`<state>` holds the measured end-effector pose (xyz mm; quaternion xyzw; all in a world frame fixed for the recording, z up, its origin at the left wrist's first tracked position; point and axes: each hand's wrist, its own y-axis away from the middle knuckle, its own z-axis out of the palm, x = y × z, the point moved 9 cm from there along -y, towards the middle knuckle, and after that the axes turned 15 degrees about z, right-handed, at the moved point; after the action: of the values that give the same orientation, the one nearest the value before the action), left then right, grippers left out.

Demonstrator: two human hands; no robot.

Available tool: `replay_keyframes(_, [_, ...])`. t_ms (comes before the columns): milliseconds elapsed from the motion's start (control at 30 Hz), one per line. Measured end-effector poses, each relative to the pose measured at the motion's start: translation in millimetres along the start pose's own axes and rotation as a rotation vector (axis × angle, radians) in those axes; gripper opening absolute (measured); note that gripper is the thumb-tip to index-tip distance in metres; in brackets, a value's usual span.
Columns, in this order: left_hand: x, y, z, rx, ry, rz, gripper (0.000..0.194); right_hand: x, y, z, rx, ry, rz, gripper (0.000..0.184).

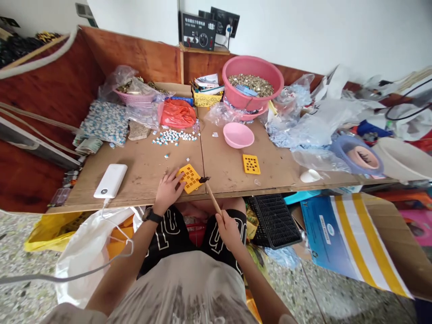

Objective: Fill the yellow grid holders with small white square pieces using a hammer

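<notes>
My left hand grips the left edge of a yellow plastic plate with square holes, near the table's front edge. My right hand is closed around the wooden handle of a small hammer. Its dark head is beside the plate's right corner; whether they touch I cannot tell. Another yellow plate with holes lies to the right. Beyond my left hand is a scattered pile of small white and blue pieces, with a few loose ones closer to the plate.
A white power bank with a cable lies at left. A pink bowl stands mid-table, before a large pink basin of small metal parts. Behind are a red plastic bag and a yellow basket. Plastic bags crowd the right.
</notes>
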<state>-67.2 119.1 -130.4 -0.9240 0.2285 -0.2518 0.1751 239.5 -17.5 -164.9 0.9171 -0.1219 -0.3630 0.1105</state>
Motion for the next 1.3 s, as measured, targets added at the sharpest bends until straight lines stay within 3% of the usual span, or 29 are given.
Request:
replay_keyframes(133, [-5,1,-2.7,0.03,-0.022,-0.041,0.056,-1,-7,-11,-0.018,-0.045,-0.002,0.046])
replay_keyframes(267, [-3,4,0.4,-0.024,-0.074,-0.035,0.096,2,-19,-12,0.005,-0.151,0.048,0.049])
replay_keyframes(333, [-3,5,3.2,-0.054,-0.095,-0.034,0.106,4,-24,-12,0.029,-0.207,0.069,0.051])
replay_keyframes(567, [-6,1,4.0,-0.003,-0.092,-0.103,0.075,9,-51,-21,0.094,-0.207,0.059,0.062])
replay_keyframes(733, [-6,1,2.7,0.034,-0.118,-0.236,0.079,-10,-113,-57,0.293,-0.017,0.097,0.063])
replay_keyframes(833, [-4,-1,3.4,0.012,-0.153,-0.265,0.081,-27,-158,-73,0.393,0.172,0.156,0.053])
replay_keyframes(933, [-6,-6,2.5,0.029,-0.136,-0.283,0.088,-37,-185,-82,0.523,0.305,0.142,0.045])
replay_keyframes(1033, [-12,-17,6.8,-0.023,-0.03,-0.223,0.08,-36,-192,-78,0.604,0.398,0.073,0.045])
replay_keyframes(1167, [-19,-26,1.5,-0.079,0.055,-0.091,0.04,-26,-192,-70,0.61,0.413,0.017,0.048])
replay_keyframes(1300, [-11,-27,-3.9,-0.1,0.084,-0.015,0.031,-25,-194,-71,0.626,0.374,-0.006,0.044])
